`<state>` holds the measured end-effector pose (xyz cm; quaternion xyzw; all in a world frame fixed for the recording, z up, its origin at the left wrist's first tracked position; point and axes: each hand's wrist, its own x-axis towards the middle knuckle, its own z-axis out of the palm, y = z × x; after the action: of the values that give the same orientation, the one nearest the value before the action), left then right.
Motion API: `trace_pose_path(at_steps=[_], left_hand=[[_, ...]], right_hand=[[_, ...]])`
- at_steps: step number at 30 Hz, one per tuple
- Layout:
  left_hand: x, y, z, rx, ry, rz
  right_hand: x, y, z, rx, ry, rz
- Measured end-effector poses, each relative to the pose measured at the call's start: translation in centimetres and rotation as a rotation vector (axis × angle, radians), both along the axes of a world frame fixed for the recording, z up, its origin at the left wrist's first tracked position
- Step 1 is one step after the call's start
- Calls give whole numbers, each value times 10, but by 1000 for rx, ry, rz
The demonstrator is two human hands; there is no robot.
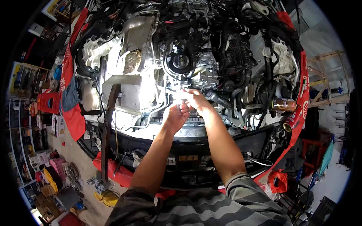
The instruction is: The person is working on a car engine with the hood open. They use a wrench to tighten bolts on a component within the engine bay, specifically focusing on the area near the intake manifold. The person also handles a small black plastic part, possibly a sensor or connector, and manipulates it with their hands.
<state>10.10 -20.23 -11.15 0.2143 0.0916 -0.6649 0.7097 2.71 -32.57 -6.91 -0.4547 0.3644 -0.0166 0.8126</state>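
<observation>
"Left hand (pixel 176 115) first. State?"

"Fingers curled in, narrow. Holding something or not: can't tell, glare eats the tips."

"Right hand (pixel 195 101)?"

"Just ahead of the left one, close against it, fingers bent into the same bright patch. Grip narrow; anything held, can't tell, burnt out."

"Main thing, where?"

"Silver-metal and black-plastic car engine (pixel 184 45), middle of the bay, straight ahead. Both hands sit at its near end."

"Parts around them?"

"Round black plastic cover (pixel 179 63) farther in. Ribbed silver metal housing (pixel 205 78) just beyond the right hand. Thick black rubber hose (pixel 220 100) beside the right hand, running off rightward."

"Left of the hands?"

"Flat grey metal sheet (pixel 130 84), then a long dark flat bar (pixel 108 128) crossing the bay's front edge."

"Right?"

"Gold-and-red metal can (pixel 283 104) on its side, second metal can (pixel 289 126) near it, closer to the person. Red printed fender cover (pixel 302 98) beside them."

"Rest, quick."

"Another red fender cover (pixel 74 124) on the left, red plastic stool (pixel 48 102) past it. Grey striped shirt (pixel 203 207) at the lower edge, bare forearms (pixel 151 160) reaching over a black plastic front panel (pixel 192 148)."
</observation>
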Motion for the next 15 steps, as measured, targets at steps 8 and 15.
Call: trace_pose_path(at_steps=[8,15], left_hand=[[-12,-7,24,449,-401,162],[-2,4,-5,-232,299,36]], right_hand=[[8,3,2,-86,35,-117],[19,-1,-7,-160,130,-30]])
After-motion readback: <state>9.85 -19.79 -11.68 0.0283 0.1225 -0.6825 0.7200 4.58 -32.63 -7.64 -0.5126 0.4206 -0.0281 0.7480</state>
